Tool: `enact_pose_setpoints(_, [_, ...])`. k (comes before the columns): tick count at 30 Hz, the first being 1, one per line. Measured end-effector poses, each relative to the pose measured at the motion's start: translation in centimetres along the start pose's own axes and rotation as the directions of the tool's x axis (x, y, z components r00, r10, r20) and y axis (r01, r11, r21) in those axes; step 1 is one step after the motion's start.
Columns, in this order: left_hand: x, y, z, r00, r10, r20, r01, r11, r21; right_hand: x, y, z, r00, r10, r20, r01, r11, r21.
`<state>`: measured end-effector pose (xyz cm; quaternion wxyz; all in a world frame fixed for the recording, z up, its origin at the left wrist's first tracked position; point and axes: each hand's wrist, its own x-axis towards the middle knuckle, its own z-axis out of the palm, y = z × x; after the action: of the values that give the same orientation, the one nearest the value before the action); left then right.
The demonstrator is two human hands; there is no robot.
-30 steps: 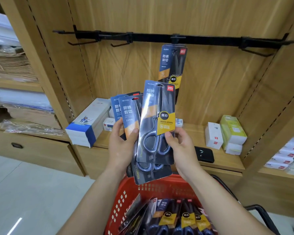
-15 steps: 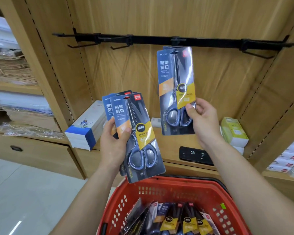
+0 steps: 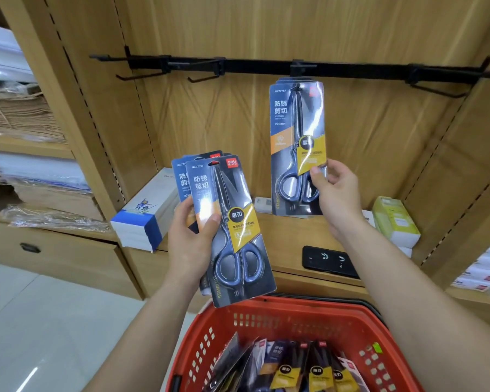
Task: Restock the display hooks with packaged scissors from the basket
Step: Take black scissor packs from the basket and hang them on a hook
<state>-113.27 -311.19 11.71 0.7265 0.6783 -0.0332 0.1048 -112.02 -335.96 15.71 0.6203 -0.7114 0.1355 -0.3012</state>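
A single pack of scissors (image 3: 297, 148) is pinched near its lower end between thumb and fingertips of the right hand (image 3: 334, 193), which is raised below the middle of the black rail (image 3: 351, 69). The pack is held upright, with its top hole brought up to the middle hook (image 3: 298, 71) just under the rail. Edges of hung packs (image 3: 287, 80) are seen behind its top, so that hook is judged to be partly filled. Whether the hole is threaded on the prong cannot be told. A small fan of packs (image 3: 232, 230) is gripped in the left hand (image 3: 193, 239), thumb laid across the front one, lower down and left of the rail's middle. Two empty hooks (image 3: 203, 78) are carried near the left end of the rail and another near its right end. Well below the rail, the red basket (image 3: 294, 309) is seen with more loose packs (image 3: 303, 369) lying in it. The step in hand is judged to be the hanging of the right hand's pack. For the next move, the hole must be slid fully along the prong, and the pinch let go only once the pack's weight is borne. A fresh pack is then likely to be drawn from the fan, and the bare hooks remain to be filled.
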Motion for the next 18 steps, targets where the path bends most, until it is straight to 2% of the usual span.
enact_pose_setpoints(9, [0.0,0.0,0.6,1.0,0.006,0.016,-0.006,1.0,0.031,2.8,0.9,1.5,0.988,0.135,0.07,-0.118,0.973,-0.199])
enact_pose_setpoints(14, [-0.5,-0.2,1.2,0.998,-0.005,0.062,0.004,1.0,0.015,-1.2,0.6,0.3,0.975,0.206,0.08,-0.184,0.958,-0.221])
enact_pose_setpoints(16, [-1.0,-0.3,1.8,0.997,0.003,0.08,-0.004,1.0,0.008,-4.4,0.4,0.2,0.944,0.234,0.232,-0.203,0.968,-0.149])
enact_pose_setpoints(18, [-1.5,-0.3,2.5,0.997,0.011,0.082,-0.011,1.0,-0.002,-7.6,0.0,0.3,0.879,0.232,0.417,-0.207,0.973,-0.104])
